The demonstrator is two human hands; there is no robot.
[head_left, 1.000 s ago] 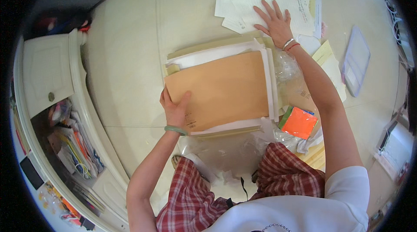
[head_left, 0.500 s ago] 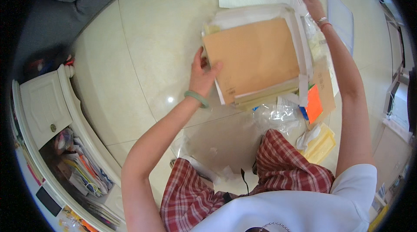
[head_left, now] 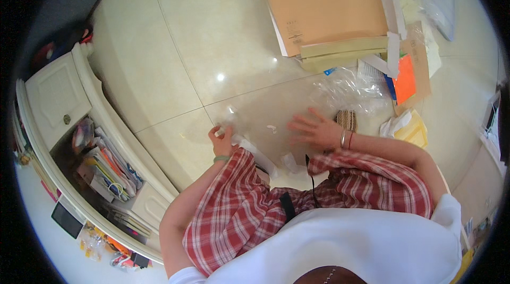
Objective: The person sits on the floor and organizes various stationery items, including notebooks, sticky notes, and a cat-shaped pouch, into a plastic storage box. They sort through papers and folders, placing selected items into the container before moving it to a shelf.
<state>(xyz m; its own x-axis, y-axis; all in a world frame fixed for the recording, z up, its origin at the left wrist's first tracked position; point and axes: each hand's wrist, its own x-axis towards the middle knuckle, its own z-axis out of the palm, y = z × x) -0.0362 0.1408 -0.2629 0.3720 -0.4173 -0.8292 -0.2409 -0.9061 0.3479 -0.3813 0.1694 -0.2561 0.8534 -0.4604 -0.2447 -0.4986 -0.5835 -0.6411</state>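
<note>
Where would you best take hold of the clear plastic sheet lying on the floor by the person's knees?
Probably at the near left edge of the clear plastic sheet, where the left hand already pinches it. It lies flat and limp on the tile floor, so a pinch at a raised edge from the person's side suits; the right hand is spread flat over it.

Both hands have left the stack topped by the tan paper envelope [head_left: 324, 5]. The left hand [head_left: 222, 139] now pinches the edge of a clear plastic sheet [head_left: 255, 124] lying on the floor tiles; the right hand [head_left: 316, 130] spreads flat on it, near the knees.
</note>
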